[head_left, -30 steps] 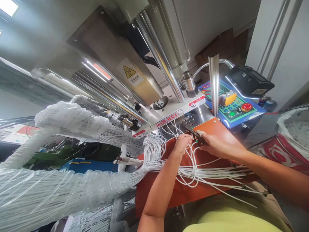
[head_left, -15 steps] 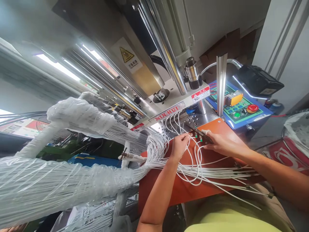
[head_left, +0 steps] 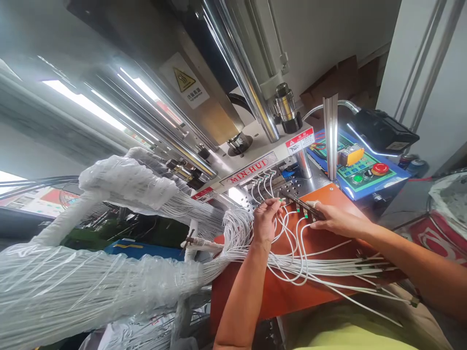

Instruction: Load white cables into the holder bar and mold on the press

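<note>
My left hand (head_left: pixel 265 219) pinches the end of a white cable, with a small green-tipped connector (head_left: pixel 280 201) showing at its fingertips. Across from it, my right hand (head_left: pixel 330 218) is closed around one end of a dark, narrow metal bar (head_left: pixel 303 204). Small green-and-metal connectors (head_left: pixel 306 214) sit along the near side of this bar, with white cables (head_left: pixel 301 238) looping down from there. Both hands are over an orange-brown board (head_left: pixel 343 206) in front of the press. Part of the bar is hidden under my right fingers.
The MIN-HUI press head (head_left: pixel 251 170) hangs just beyond my hands, and several cables run into its perforated metal bed (head_left: pixel 292 187). A plastic-wrapped cable bundle (head_left: pixel 146 279) lies left. The control panel (head_left: pixel 365 167) with a red button stands right, behind a metal post (head_left: pixel 330 136).
My left fingers have shifted slightly left and up, and the green-tipped connector now shows between them. My right hand keeps its hold on the bar. The whole view has shifted a little.
</note>
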The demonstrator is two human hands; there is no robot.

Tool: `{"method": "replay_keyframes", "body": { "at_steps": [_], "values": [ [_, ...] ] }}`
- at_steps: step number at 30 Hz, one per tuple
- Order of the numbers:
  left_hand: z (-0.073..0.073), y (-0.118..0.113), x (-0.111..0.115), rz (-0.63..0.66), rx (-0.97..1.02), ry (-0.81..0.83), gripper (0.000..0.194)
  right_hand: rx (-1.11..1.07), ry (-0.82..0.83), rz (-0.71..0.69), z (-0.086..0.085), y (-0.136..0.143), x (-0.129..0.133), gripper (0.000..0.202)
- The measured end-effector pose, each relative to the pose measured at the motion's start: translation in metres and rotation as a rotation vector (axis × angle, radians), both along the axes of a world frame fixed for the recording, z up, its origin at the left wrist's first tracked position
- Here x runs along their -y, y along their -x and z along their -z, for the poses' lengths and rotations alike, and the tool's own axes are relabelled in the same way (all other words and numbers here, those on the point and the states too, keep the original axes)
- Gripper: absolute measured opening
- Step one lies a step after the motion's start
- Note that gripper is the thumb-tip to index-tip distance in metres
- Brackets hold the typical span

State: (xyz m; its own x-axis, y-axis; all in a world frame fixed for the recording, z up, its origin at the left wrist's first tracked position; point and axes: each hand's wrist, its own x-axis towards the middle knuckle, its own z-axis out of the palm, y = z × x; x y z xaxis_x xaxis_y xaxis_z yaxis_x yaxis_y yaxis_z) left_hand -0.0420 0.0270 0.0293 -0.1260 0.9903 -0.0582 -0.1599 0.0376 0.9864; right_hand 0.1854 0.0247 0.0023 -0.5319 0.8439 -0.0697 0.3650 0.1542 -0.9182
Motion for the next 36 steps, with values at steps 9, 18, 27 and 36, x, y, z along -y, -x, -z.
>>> {"method": "replay_keyframes", "body": {
  "at_steps": [9, 18, 27, 36],
  "values": [
    [0.037, -0.003, -0.014, 0.186, -0.757, -0.333, 0.015, -0.027, 0.23, -0.008, 0.008, -0.003, -0.005, 0.04],
    [0.051, -0.004, -0.019, 0.15, -0.845, -0.415, 0.025, 0.044, 0.109, 0.007, -0.001, -0.003, -0.005, 0.041],
    [0.056, -0.006, -0.022, 0.112, -1.01, -0.535, 0.017, 0.3, -0.081, -0.069, 0.0, -0.004, -0.001, 0.024],
    [0.045, -0.008, -0.042, 0.519, -1.079, -0.566, 0.056, 0.847, -0.425, 0.012, 0.015, -0.006, 0.011, 0.028]
  ]
}}
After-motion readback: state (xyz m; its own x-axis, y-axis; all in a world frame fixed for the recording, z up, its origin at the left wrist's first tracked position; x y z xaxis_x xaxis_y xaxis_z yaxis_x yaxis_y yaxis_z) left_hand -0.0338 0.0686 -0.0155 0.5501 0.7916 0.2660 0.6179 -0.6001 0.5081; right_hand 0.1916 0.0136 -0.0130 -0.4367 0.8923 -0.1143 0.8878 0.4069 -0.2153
